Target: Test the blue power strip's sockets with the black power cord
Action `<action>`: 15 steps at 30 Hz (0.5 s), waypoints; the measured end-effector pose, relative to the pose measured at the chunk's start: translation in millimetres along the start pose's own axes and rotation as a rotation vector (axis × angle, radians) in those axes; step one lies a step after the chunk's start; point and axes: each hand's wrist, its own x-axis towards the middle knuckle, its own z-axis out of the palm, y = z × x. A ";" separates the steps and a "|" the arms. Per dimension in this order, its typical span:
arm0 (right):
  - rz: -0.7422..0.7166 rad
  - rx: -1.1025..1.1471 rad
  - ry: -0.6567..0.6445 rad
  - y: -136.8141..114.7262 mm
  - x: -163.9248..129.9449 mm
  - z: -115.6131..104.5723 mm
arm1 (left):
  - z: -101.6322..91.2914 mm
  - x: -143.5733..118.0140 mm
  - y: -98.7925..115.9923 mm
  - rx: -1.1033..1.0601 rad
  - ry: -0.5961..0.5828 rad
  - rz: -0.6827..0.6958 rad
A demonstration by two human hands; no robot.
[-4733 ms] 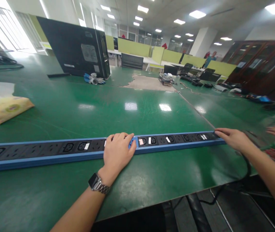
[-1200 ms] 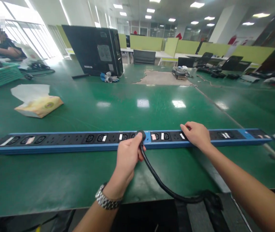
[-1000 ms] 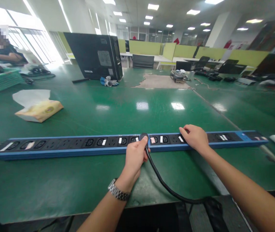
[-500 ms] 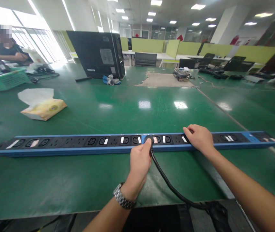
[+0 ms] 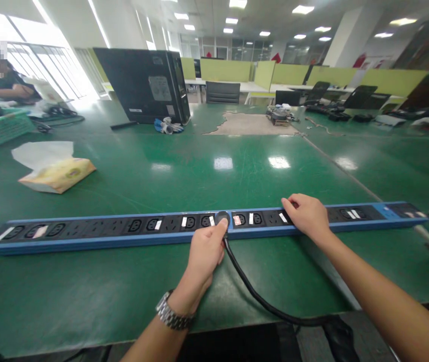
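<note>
A long power strip (image 5: 97,241), blue along its edges with black sockets and white labels, lies across the green table. Near its middle, my left hand (image 5: 207,251) is closed, its thumb pressed on a round black fitting (image 5: 222,217) on the strip. From that fitting a thick black power cord (image 5: 254,292) curves down past the table's front edge. The lower fingers of this hand are partly hidden. Further right, my right hand (image 5: 308,216) has its fingers curled over the strip, the thumb at the far edge. What lies under its fingertips is hidden.
A tissue pack (image 5: 62,174) sits at the left, near a green basket (image 5: 5,125). Behind stand a black computer case (image 5: 142,85) and blue-and-white gloves (image 5: 168,125). Another person (image 5: 5,85) is at the far left. The table's covering (image 5: 252,123) is torn toward the back.
The whole view has swung a little to the right, so things appear further left. Both hands keep their hold, the left one shifting slightly leftward.
</note>
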 end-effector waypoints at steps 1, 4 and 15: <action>0.001 -0.001 0.000 0.1 0.0 0.2 | -0.7 0.0 -0.8 -0.007 -0.003 -0.007; 0.006 0.000 -0.003 0.6 0.0 0.6 | -0.5 1.2 -3.4 -0.021 0.007 0.000; 0.005 0.008 0.004 1.2 -1.2 0.2 | 6.1 -15.7 6.6 -0.055 0.070 0.152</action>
